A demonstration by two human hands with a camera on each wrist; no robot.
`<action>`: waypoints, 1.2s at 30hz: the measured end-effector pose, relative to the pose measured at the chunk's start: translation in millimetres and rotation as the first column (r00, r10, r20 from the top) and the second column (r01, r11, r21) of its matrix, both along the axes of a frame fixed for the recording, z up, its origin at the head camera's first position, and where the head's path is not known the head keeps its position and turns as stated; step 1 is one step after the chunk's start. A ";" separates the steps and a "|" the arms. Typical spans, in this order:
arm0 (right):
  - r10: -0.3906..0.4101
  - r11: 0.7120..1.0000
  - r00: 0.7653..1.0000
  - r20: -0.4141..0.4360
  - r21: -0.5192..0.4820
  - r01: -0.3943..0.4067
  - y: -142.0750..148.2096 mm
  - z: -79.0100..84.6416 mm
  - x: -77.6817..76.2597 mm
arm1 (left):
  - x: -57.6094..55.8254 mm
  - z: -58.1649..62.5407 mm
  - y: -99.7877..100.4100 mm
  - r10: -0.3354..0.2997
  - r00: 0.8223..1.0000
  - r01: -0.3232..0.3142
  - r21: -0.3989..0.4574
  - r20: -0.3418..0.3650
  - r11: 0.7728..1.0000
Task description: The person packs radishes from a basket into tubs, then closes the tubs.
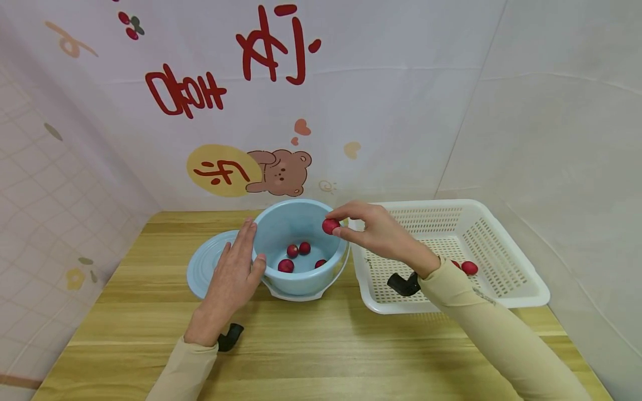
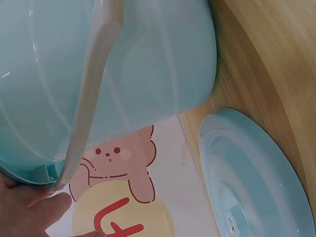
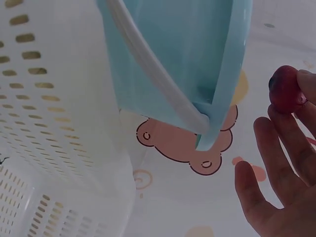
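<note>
My right hand (image 1: 383, 231) pinches a small round red fruit (image 1: 330, 226) between thumb and fingertips, over the right rim of a light blue bucket (image 1: 266, 228). In the right wrist view the held fruit (image 3: 286, 89) is dark red, with the other fingers (image 3: 284, 173) spread below it. Several similar red fruits (image 1: 286, 265) lie on the bucket's floor. Against the bucket's left rim rests my left hand (image 1: 233, 278), its fingers extended and thumb at the near edge. A white plastic basket (image 1: 368, 289) to the right holds red fruits (image 1: 469, 268), partly hidden by the right forearm.
A light blue lid (image 1: 200, 270) lies on the wooden table (image 1: 321, 345), left of the bucket and partly behind the left hand. The bucket's white handle (image 2: 91, 89) hangs down its side. A printed wall covering (image 1: 381, 111) stands close behind everything.
</note>
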State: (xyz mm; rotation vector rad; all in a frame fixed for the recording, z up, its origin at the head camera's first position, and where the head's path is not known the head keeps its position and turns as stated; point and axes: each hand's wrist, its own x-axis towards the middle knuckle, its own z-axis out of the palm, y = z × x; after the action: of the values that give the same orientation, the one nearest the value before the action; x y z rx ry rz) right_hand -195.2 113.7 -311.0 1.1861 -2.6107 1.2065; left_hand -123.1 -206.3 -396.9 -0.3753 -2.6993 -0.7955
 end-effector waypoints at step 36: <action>0.098 0.963 0.991 -0.089 0.259 -0.072 -17.2 -18.6 0.7 | -0.4 -2.6 0.9 0.006 1.000 -0.006 -0.006 -0.006 1.000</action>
State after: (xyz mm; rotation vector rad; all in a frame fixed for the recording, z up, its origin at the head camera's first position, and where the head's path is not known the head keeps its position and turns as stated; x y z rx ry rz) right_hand -194.5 96.5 -329.5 1.3735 -2.7254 0.8114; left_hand -123.5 -205.4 -399.5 -0.3707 -2.6963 -0.7840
